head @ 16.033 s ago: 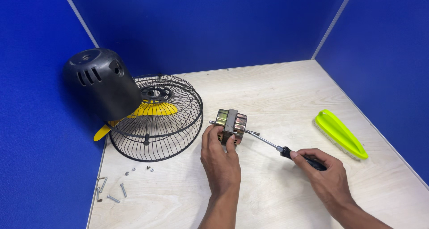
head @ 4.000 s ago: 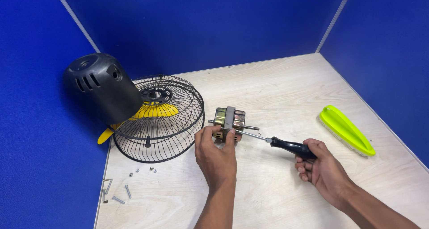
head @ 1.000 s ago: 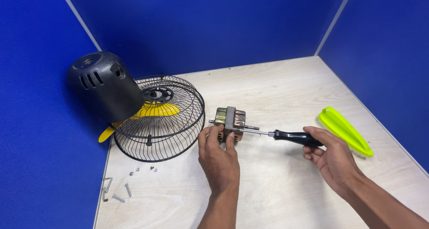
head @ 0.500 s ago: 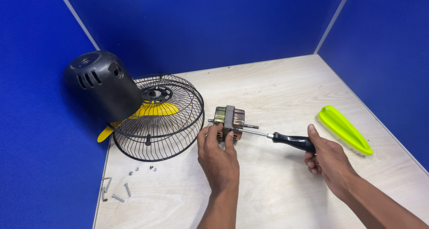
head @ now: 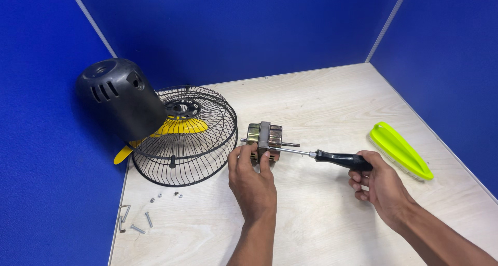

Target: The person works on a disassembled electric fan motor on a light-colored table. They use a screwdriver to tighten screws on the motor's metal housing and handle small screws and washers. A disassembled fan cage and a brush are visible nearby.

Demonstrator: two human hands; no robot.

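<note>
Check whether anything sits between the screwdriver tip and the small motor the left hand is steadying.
Nothing visible does. The left hand grips the near side of the fan motor, and the screwdriver in the right hand comes in from the right, its shaft already reaching the motor body. The green brush lies well off to the right.

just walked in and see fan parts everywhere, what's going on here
A person steadies a small fan motor on the wooden table with the left hand. The right hand holds a black-handled screwdriver, its tip against the motor's side. To the left lie a black wire fan guard with a yellow blade inside, a black motor cover and loose screws. A green brush lies to the right.
</note>
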